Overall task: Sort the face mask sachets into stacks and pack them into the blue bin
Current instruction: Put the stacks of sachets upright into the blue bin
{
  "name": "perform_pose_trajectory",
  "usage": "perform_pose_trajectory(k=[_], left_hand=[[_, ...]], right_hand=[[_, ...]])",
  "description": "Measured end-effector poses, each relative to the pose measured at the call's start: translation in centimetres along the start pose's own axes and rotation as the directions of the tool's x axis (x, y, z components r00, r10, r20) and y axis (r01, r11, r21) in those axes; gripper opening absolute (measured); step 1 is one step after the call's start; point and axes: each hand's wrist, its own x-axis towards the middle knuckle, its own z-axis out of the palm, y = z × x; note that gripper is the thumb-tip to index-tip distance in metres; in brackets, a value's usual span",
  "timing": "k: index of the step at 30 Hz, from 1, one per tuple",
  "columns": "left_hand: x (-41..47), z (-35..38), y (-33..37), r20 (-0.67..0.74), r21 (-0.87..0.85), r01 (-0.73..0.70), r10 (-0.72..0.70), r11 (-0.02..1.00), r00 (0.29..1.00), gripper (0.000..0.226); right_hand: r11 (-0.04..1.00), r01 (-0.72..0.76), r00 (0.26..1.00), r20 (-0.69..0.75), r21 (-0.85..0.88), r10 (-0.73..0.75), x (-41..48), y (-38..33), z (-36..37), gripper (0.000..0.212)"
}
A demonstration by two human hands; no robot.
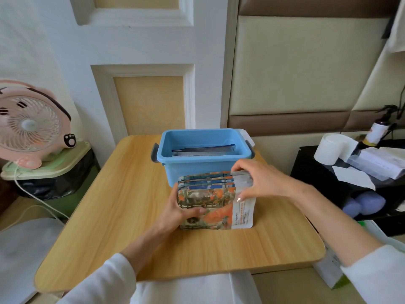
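A stack of face mask sachets (215, 208) with orange flower prints stands on edge on the wooden table (122, 216), just in front of the blue bin (203, 167). My left hand (175, 212) grips the stack's left side, thumb across the front sachet. My right hand (260, 183) clamps the stack's top right corner, fingers over the white edges. Inside the bin lie a few sachets (203, 150), dark blue and silver, lying flat near the bottom.
A pink fan (30, 126) sits on a green-lidded waste bin (50, 172) to the left. A black shelf (359, 189) at the right holds a paper roll (333, 148), a bottle and papers. A white box (328, 268) stands by the table's right corner.
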Motion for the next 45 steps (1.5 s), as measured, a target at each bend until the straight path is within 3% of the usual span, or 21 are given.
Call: perform_pose_trajectory(k=[2,5,12,15,18,20,23,24,26,33,35,37,39,40,42,45], left_hand=[[-0.1,0.2,0.2,0.003,0.012,-0.002,0.001,1.0,1.0,0.073],[-0.4,0.3,0.2,0.022,0.054,-0.032,0.031,0.998,0.999,0.073],[-0.7,1.0,0.3,-0.067,0.038,-0.05,0.052,0.998,0.996,0.057],[-0.7,1.1,0.2,-0.079,0.039,-0.047,0.05,0.998,0.996,0.053],[-0.7,1.1,0.3,-0.073,0.051,-0.05,0.054,0.997,0.996,0.051],[-0.6,1.1,0.3,-0.077,0.06,-0.051,0.056,0.997,0.995,0.051],[-0.6,1.0,0.3,-0.073,0.067,-0.053,0.058,0.996,0.996,0.05],[-0.6,1.0,0.3,-0.068,0.074,-0.053,0.058,0.996,0.996,0.05],[-0.6,1.0,0.2,-0.063,0.083,-0.057,0.062,0.995,0.996,0.052],[-0.7,1.0,0.3,-0.039,0.038,-0.037,0.039,0.999,0.999,0.051],[-0.6,0.8,0.1,-0.034,0.018,-0.022,0.022,1.0,0.999,0.05],[-0.6,0.7,-0.1,-0.03,-0.007,0.002,-0.002,1.0,1.0,0.048],[-0.4,0.7,-0.4,-0.025,-0.019,0.017,-0.018,1.0,1.0,0.048],[-0.4,0.7,-0.5,-0.024,-0.023,0.022,-0.023,0.999,0.999,0.049],[-0.2,0.8,-0.6,-0.026,-0.031,0.022,-0.023,0.999,0.999,0.05],[-0.1,0.8,-0.5,-0.047,-0.025,-0.007,0.006,1.0,0.999,0.052]], right_hand=[[0.935,0.081,0.996,0.05,-0.346,-0.068,0.5,-1.5,-0.3,0.051],[0.826,0.179,0.98,0.166,-0.534,-0.106,1.5,-3.1,0.5,0.052],[0.872,0.171,0.968,0.245,-0.458,-0.061,3.2,-4.2,0.6,0.055],[0.93,0.107,0.968,0.25,-0.351,-0.017,3.4,-4.1,0.9,0.06],[0.98,0.017,0.958,0.283,-0.199,0.041,3.5,-3.9,0.9,0.081],[0.99,-0.018,0.954,0.295,-0.141,0.06,3.4,-4.1,0.8,0.08],[0.956,0.04,0.965,0.259,-0.29,0.038,3.2,-4.9,0.9,0.046],[0.936,0.064,0.968,0.248,-0.347,0.025,3.3,-5.1,1.2,0.044],[0.908,0.084,0.967,0.252,-0.409,0.024,3.6,-5.3,1.7,0.048],[0.945,0.074,0.953,0.303,-0.319,0.028,4.5,-5.0,1.6,0.054],[0.974,0.019,0.946,0.319,-0.227,0.056,3.8,-3.7,0.5,0.061],[0.984,-0.11,0.947,0.314,0.137,0.062,2.2,-1.1,-0.2,0.066],[0.8,-0.183,0.971,0.23,0.572,0.057,0.1,1.8,0.7,0.076],[0.691,-0.207,0.977,0.187,0.692,0.105,-0.8,3.0,2.1,0.082],[0.595,-0.221,0.973,0.138,0.773,0.183,-1.8,3.9,5.4,0.082],[0.579,-0.093,0.972,-0.052,0.81,0.229,-1.6,2.9,7.9,0.062]])
